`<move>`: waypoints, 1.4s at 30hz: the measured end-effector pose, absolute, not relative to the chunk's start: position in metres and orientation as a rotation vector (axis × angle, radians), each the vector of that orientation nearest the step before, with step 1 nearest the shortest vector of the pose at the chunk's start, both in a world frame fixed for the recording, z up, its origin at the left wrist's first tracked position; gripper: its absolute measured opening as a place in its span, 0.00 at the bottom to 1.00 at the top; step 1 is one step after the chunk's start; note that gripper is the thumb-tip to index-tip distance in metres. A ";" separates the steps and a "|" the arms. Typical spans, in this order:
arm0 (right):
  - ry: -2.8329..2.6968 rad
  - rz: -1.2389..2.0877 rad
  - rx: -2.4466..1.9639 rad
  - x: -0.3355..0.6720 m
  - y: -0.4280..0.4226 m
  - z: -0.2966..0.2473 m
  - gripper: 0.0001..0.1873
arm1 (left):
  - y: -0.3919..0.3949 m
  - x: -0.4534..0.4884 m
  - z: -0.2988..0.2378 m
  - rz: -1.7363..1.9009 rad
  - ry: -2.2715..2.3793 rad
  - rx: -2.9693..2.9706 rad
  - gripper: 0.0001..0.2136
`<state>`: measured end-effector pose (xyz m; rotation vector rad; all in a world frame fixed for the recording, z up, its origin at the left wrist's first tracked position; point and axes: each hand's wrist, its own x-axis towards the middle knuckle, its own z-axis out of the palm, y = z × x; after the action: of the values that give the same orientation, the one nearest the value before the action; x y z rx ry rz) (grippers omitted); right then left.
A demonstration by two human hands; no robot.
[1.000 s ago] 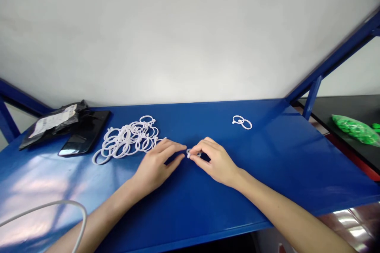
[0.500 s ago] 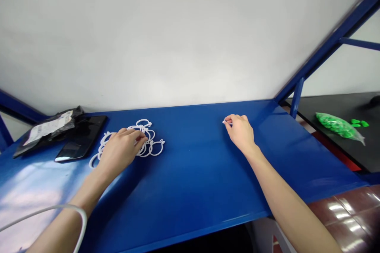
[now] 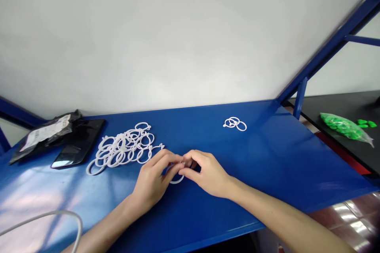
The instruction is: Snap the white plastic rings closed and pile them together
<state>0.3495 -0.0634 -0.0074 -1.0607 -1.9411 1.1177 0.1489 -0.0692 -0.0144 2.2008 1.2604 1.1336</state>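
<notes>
My left hand [image 3: 154,180] and my right hand [image 3: 204,174] meet over the middle of the blue table [image 3: 267,166]. Between their pinched fingertips they hold one white plastic ring [image 3: 177,178], whose lower arc shows under the fingers. A heap of several white rings [image 3: 121,148] lies just left of my left hand. A small group of three white rings [image 3: 234,123] lies farther back on the right, apart from both hands.
A black phone [image 3: 78,142] and a black plastic bag with a white label [image 3: 44,133] lie at the table's back left. A white cable [image 3: 44,217] loops at the front left. A bag of green pieces [image 3: 344,126] rests on the black table to the right.
My left hand came away from the heap with a ring. My right hand left a ring at the right group and returned to the middle, where both hands now pinch one ring.
</notes>
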 end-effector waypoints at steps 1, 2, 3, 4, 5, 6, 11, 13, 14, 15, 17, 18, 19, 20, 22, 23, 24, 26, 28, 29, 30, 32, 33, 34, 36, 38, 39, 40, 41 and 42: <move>-1.875 1.183 -1.069 0.349 -0.064 -0.007 0.02 | -0.071 0.151 -0.015 1.136 1.247 2.168 0.04; -1.815 1.234 -1.078 0.350 -0.064 -0.007 0.00 | -0.071 0.151 -0.016 1.128 1.246 2.131 0.04; -1.772 1.260 -1.086 0.351 -0.063 -0.007 0.02 | -0.071 0.150 -0.016 1.110 1.251 2.090 0.04; -1.750 1.255 -1.094 0.352 -0.062 -0.007 0.03 | -0.070 0.148 -0.015 1.086 1.256 2.043 0.04; -1.747 1.227 -1.102 0.353 -0.061 -0.007 0.05 | -0.069 0.147 -0.015 1.057 1.259 1.994 0.04; -1.753 1.193 -1.108 0.353 -0.060 -0.008 0.06 | -0.068 0.146 -0.014 1.031 1.259 1.943 0.05; -1.663 1.209 -1.116 0.353 -0.058 -0.011 0.06 | -0.067 0.146 -0.012 0.979 1.261 1.740 0.06; -1.624 1.249 -1.116 0.354 -0.058 -0.011 0.03 | -0.067 0.147 -0.012 0.984 1.248 1.709 0.07; -1.620 1.259 -1.116 0.354 -0.058 -0.011 0.01 | -0.067 0.147 -0.013 0.988 1.238 1.702 0.07; -1.624 1.261 -1.115 0.354 -0.057 -0.012 0.01 | -0.067 0.147 -0.014 0.994 1.228 1.700 0.07; -1.641 1.248 -1.106 0.354 -0.058 -0.012 0.02 | -0.068 0.146 -0.016 1.010 1.214 1.706 0.06; -1.651 1.238 -1.097 0.354 -0.058 -0.013 0.02 | -0.068 0.146 -0.018 1.022 1.208 1.715 0.06; -1.658 1.227 -1.085 0.355 -0.058 -0.014 0.03 | -0.068 0.146 -0.019 1.035 1.201 1.727 0.05; -1.661 1.219 -1.069 0.355 -0.059 -0.015 0.03 | -0.069 0.146 -0.020 1.050 1.192 1.743 0.05; -1.668 1.205 -1.028 0.355 -0.060 -0.016 0.03 | -0.070 0.146 -0.022 1.083 1.166 1.789 0.03; -1.672 1.198 -1.006 0.355 -0.060 -0.017 0.03 | -0.071 0.147 -0.023 1.105 1.147 1.820 0.02; -1.676 1.190 -0.984 0.356 -0.060 -0.018 0.03 | -0.072 0.147 -0.024 1.127 1.125 1.853 0.02; -1.694 1.172 -0.952 0.357 -0.060 -0.019 0.04 | -0.073 0.148 -0.024 1.169 1.085 1.919 0.03; -1.719 1.146 -0.925 0.358 -0.060 -0.020 0.04 | -0.074 0.149 -0.025 1.201 1.054 1.980 0.04; -1.734 1.129 -0.910 0.358 -0.060 -0.020 0.04 | -0.074 0.150 -0.025 1.212 1.043 2.008 0.04; -1.751 1.112 -0.897 0.359 -0.060 -0.021 0.04 | -0.075 0.151 -0.025 1.219 1.034 2.035 0.05; -1.776 1.088 -0.883 0.359 -0.059 -0.020 0.03 | -0.075 0.152 -0.025 1.230 1.027 2.087 0.05; -1.785 1.085 -0.891 0.359 -0.059 -0.020 0.03 | -0.074 0.152 -0.023 1.229 1.031 2.114 0.05; -1.794 1.085 -0.915 0.358 -0.059 -0.019 0.04 | -0.073 0.152 -0.022 1.218 1.036 2.149 0.05; -1.822 1.067 -0.981 0.357 -0.058 -0.017 0.04 | -0.069 0.148 -0.017 1.172 1.033 2.268 0.04; -1.881 0.999 -1.015 0.357 -0.055 -0.016 0.03 | -0.062 0.141 -0.013 1.135 1.046 2.450 0.04; -1.919 0.934 -1.012 0.358 -0.052 -0.016 0.03 | -0.058 0.135 -0.011 1.122 1.086 2.549 0.05; -1.961 0.847 -1.004 0.361 -0.048 -0.016 0.03 | -0.053 0.129 -0.010 1.108 1.158 2.635 0.05; -1.996 0.739 -1.003 0.365 -0.042 -0.017 0.02 | -0.049 0.122 -0.010 1.078 1.249 2.704 0.05; -2.022 0.610 -1.019 0.371 -0.036 -0.018 0.03 | -0.044 0.115 -0.011 1.031 1.347 2.752 0.05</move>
<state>0.3715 -0.0361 -0.0179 -1.0187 -2.0221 0.6097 0.1151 -0.0443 -0.0109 2.7522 1.3472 1.0309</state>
